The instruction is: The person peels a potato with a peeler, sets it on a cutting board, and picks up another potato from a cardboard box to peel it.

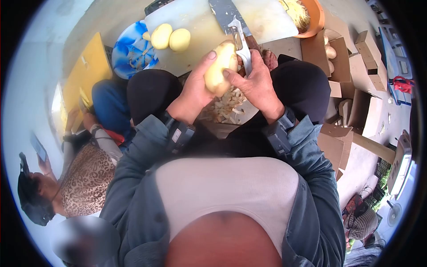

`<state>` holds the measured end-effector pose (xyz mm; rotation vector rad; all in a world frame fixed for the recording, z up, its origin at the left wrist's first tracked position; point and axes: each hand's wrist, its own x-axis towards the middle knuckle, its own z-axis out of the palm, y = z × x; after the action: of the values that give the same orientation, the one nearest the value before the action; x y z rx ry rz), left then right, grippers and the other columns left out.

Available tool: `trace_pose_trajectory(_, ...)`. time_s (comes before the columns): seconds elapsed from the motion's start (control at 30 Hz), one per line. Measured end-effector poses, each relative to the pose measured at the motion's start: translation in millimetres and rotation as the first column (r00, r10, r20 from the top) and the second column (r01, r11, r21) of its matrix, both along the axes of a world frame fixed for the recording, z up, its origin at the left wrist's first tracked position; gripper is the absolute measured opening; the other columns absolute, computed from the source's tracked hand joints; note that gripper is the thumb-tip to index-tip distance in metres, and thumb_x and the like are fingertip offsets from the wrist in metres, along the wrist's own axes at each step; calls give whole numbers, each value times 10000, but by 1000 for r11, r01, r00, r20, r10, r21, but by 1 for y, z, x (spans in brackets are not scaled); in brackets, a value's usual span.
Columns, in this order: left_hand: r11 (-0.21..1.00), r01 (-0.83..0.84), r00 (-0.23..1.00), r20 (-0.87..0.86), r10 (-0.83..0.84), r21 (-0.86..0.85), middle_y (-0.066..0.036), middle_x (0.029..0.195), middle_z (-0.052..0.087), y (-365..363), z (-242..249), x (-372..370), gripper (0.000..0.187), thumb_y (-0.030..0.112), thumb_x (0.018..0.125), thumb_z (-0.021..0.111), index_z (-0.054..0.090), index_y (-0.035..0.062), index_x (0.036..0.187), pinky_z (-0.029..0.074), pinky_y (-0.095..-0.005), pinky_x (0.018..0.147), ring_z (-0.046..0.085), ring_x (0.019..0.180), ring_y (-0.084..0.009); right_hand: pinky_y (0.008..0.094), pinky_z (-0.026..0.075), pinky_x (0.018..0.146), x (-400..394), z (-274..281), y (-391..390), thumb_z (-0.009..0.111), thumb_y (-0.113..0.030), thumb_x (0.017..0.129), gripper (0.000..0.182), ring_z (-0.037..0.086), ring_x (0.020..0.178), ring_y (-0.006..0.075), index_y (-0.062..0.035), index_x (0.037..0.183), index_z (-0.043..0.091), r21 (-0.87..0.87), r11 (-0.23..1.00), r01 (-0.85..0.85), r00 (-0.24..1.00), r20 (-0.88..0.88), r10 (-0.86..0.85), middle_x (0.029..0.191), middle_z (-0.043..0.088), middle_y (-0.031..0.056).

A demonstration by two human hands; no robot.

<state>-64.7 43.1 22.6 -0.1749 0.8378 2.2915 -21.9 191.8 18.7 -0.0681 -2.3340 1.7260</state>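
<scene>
Yellow potato (219,67) (brown skin near its top), tilted in left hand (197,88), white peeler (244,52) just beside it.

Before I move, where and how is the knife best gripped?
Probably take the knife by its brown handle, from the near side: that end points toward the wearer, while the broad blade lies on the board, pointing away. The right hand seems better placed, but should put down the peeler first.

no text is showing legibly; a tiny white rectangular label (176,135) is sitting on the black boxy left wristband (187,136), unreadable.
</scene>
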Motion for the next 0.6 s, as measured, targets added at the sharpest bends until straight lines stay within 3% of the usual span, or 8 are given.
trace_pose_trajectory(0.03,1000,-13,1000,-16,12,-21,-143,1189,573,0,0,0,482,327,938,513,459,-6,1282,491,-391,913,585,1062,-268,382,473,705,0,7,3,757,-277,735,492,570,788,273,36,1010,494,4,1000,-1,1000,-1,1,911,568,182)
trace_pose_trajectory(0.1,1000,-15,999,35,15,-9,-145,1198,568,-5,1,-4,491,351,940,504,458,7,1288,486,-412,922,579,1077,-271,280,470,723,2,23,7,726,-181,790,376,562,841,152,17,1028,513,-89,996,-1,946,323,30,945,595,108)
trace_pose_trajectory(0.13,1000,-15,996,87,15,-2,-147,1208,564,-8,2,-5,501,375,941,494,458,21,1293,482,-434,930,572,1091,-275,280,470,723,3,23,8,726,-181,790,376,562,841,152,17,1028,513,-91,996,-3,947,319,32,945,595,108)
trace_pose_trajectory(0.23,994,-18,986,165,1,107,-151,1223,555,-12,7,-9,528,438,943,461,453,59,1312,463,-497,943,559,1113,-295,315,454,759,4,21,12,707,-194,802,340,561,836,202,16,994,521,95,995,-24,953,303,-6,850,586,135)
trace_pose_trajectory(0.3,986,-12,982,186,-19,167,-154,1232,549,-15,3,-10,547,465,939,451,448,73,1320,455,-519,944,553,1120,-312,399,464,685,3,21,14,668,-207,821,330,575,748,391,41,950,493,415,905,96,984,-177,-23,784,568,199)
trace_pose_trajectory(0.37,973,-2,978,204,-47,231,-157,1240,543,-14,3,-10,565,492,935,442,444,87,1329,447,-540,946,547,1128,-330,417,452,641,2,25,17,612,-197,875,251,570,722,405,18,908,488,344,936,77,981,-195,-9,736,556,196)
trace_pose_trajectory(0.43,986,17,978,201,-50,164,-170,1266,527,-12,5,-8,587,499,932,437,430,79,1341,441,-541,954,532,1142,-367,433,438,627,3,23,22,546,-181,920,200,558,736,417,3,885,479,260,966,-14,997,-66,33,766,550,223)
trace_pose_trajectory(0.6,980,117,972,183,-146,159,-171,1291,513,-14,12,-4,591,494,937,417,416,79,1356,442,-540,952,524,1152,-386,497,439,578,2,23,21,509,-185,936,167,578,668,432,-24,902,480,384,922,48,997,-68,-24,662,573,225)
